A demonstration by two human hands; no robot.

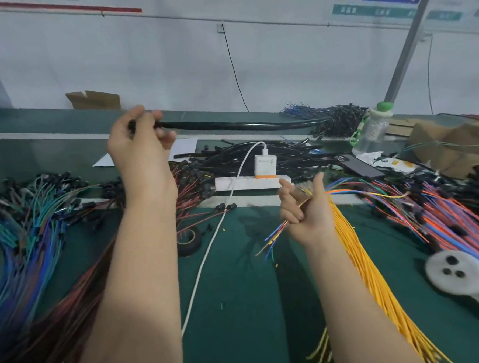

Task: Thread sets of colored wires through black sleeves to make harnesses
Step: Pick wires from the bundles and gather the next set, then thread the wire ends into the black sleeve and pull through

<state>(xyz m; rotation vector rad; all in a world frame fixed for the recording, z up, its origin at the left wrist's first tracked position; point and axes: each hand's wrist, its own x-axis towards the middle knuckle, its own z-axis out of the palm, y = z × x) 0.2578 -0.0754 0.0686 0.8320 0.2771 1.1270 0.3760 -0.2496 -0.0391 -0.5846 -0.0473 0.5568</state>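
My left hand (140, 139) is raised above the bench and pinches one end of a long black sleeve (237, 124), which stretches to the right in the air. My right hand (307, 205) grips a small set of colored wires (275, 234); their loose ends fan out down and left below the fist, and the other ends trail right from the thumb. The two hands are well apart. A heap of black sleeves (259, 155) lies at mid-bench behind a white power strip.
Piles of wires cover the green bench (240, 307): blue and green (25, 222) at left, yellow (373, 271) under my right forearm, orange and blue (445, 211) at right. A power strip with charger (249, 180), tape roll (190, 240), bottle (372, 128), phone (360, 165) and a white tool (462, 274) lie around.
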